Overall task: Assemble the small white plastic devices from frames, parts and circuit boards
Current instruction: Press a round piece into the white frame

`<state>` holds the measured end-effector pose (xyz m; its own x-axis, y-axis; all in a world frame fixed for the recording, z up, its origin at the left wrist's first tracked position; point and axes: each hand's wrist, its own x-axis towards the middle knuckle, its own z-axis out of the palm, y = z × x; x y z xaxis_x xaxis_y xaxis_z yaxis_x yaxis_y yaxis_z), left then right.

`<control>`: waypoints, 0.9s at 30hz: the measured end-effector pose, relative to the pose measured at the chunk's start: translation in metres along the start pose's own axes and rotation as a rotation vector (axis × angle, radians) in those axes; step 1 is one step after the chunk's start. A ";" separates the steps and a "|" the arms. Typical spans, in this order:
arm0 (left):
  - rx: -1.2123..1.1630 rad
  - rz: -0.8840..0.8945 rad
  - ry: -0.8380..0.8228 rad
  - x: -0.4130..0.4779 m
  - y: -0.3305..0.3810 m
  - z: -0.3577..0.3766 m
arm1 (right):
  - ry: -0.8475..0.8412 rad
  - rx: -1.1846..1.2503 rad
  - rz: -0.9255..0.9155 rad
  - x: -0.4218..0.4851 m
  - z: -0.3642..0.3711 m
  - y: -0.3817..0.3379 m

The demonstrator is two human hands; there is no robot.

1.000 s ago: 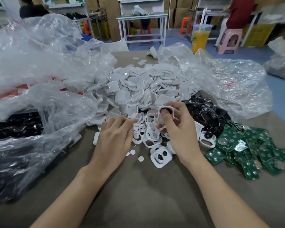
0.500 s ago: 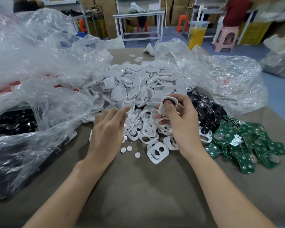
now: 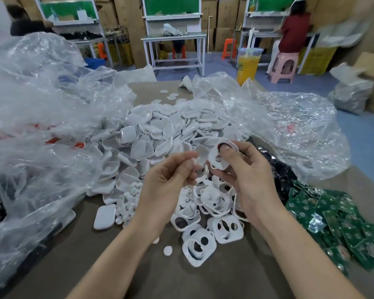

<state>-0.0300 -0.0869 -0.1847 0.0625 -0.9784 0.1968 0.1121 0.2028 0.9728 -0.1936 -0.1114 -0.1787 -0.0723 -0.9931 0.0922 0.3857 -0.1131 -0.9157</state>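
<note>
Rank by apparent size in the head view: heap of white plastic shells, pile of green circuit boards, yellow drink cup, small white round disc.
1. heap of white plastic shells
2. pile of green circuit boards
3. yellow drink cup; it stands farther back, so it looks smaller
4. small white round disc

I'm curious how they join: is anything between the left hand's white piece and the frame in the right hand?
Nothing visible. The white piece is held right beside the frame, both above the pile.
</note>
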 end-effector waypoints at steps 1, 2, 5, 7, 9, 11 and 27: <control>-0.048 -0.028 -0.010 0.001 0.000 -0.001 | 0.002 0.009 0.016 0.000 0.001 0.001; -0.094 -0.060 -0.016 0.002 0.001 -0.001 | 0.003 0.016 0.036 0.000 0.002 0.002; -0.158 -0.116 -0.013 0.005 0.000 -0.002 | -0.017 0.033 0.069 -0.003 0.005 0.003; -0.157 -0.115 -0.022 0.006 -0.002 -0.003 | -0.030 0.036 0.070 -0.003 0.006 0.003; -0.171 -0.113 -0.032 0.006 -0.003 -0.004 | -0.029 0.055 0.078 -0.003 0.006 0.002; -0.206 -0.124 -0.042 0.006 -0.003 -0.004 | -0.019 0.079 0.093 -0.003 0.006 0.001; -0.067 -0.077 -0.088 -0.001 0.006 0.001 | -0.017 0.093 0.138 -0.005 0.006 0.003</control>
<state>-0.0307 -0.0851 -0.1783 -0.0353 -0.9903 0.1347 0.1797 0.1263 0.9756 -0.1863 -0.1067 -0.1793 0.0026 -0.9997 -0.0243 0.4743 0.0226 -0.8801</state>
